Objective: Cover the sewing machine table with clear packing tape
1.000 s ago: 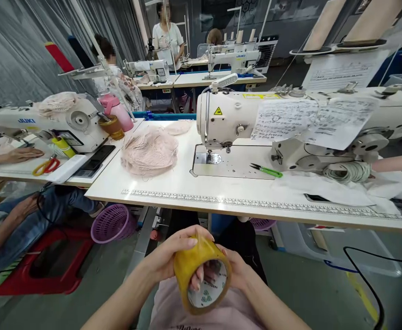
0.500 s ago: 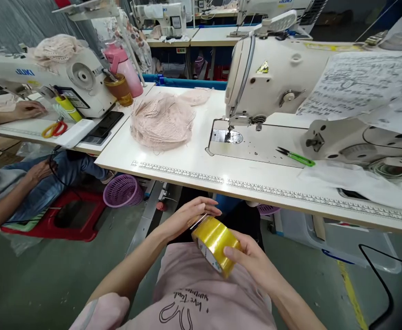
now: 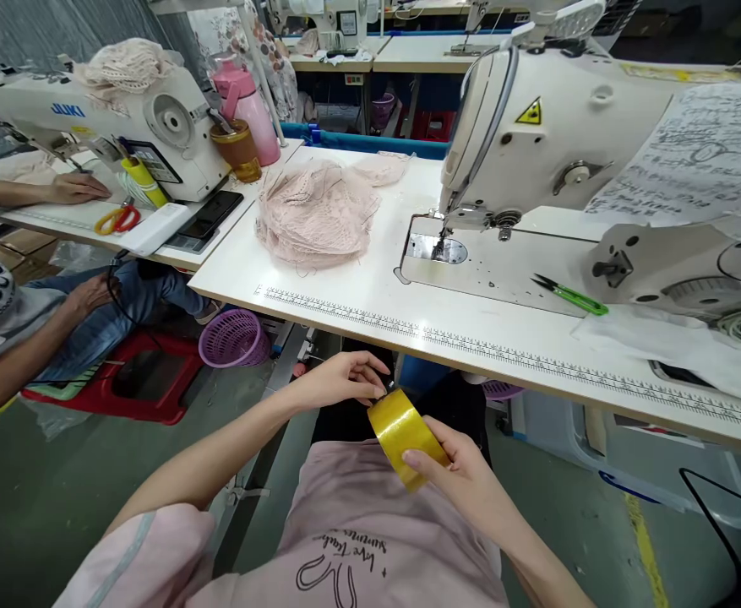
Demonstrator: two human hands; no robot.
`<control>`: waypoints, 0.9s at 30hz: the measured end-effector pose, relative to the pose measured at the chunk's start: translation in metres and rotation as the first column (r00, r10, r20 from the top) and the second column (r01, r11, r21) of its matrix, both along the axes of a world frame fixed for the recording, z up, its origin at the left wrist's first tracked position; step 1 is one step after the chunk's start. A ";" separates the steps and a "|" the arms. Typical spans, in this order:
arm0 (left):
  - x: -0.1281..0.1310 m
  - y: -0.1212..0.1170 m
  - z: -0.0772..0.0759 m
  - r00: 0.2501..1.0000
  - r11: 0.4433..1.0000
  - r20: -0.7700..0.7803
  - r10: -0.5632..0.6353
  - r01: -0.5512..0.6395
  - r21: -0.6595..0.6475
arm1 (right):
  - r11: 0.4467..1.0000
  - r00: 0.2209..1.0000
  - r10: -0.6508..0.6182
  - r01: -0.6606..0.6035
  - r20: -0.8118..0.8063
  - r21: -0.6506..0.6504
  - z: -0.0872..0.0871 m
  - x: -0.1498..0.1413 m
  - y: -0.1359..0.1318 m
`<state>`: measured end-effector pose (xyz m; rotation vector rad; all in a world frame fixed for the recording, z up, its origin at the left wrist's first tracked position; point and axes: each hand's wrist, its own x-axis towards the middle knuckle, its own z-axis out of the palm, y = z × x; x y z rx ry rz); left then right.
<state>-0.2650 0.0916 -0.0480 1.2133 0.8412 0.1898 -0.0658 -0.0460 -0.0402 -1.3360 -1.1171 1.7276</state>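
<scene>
A roll of yellow packing tape sits above my lap, below the front edge of the white sewing table. My right hand grips the roll from below and the right, thumb across its outer face. My left hand is at the roll's upper left rim, fingertips pinched together at the tape's edge. A pile of pink lace pieces lies on the table's left part. The sewing machine stands behind, with green thread snips on its bed.
A co-worker sits at the left, one hand on the neighbouring table beside a second machine, red-yellow scissors, a phone and a pink bottle. A purple basket and red stool stand on the floor. White cloth lies at the right.
The view has dropped and moved closer to the table. The roll turned from facing me with its core to edge-on; my left hand shifted from cupping it to pinching at its rim.
</scene>
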 end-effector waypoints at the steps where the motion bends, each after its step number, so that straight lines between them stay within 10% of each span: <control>1: 0.001 0.002 0.001 1.000 0.999 -0.007 -0.027 0.027 0.021 | 1.000 1.000 0.003 -0.003 0.014 0.004 0.000 0.000 0.000; 15: 0.011 -0.003 -0.005 0.997 0.967 -0.061 -0.036 0.050 0.249 | 1.000 0.999 0.022 -0.022 0.033 0.015 -0.003 0.004 -0.003; 27: 0.018 -0.031 0.000 0.983 0.628 -0.171 0.071 0.089 0.773 | 0.996 0.995 0.028 -0.036 0.099 0.081 -0.004 0.008 -0.012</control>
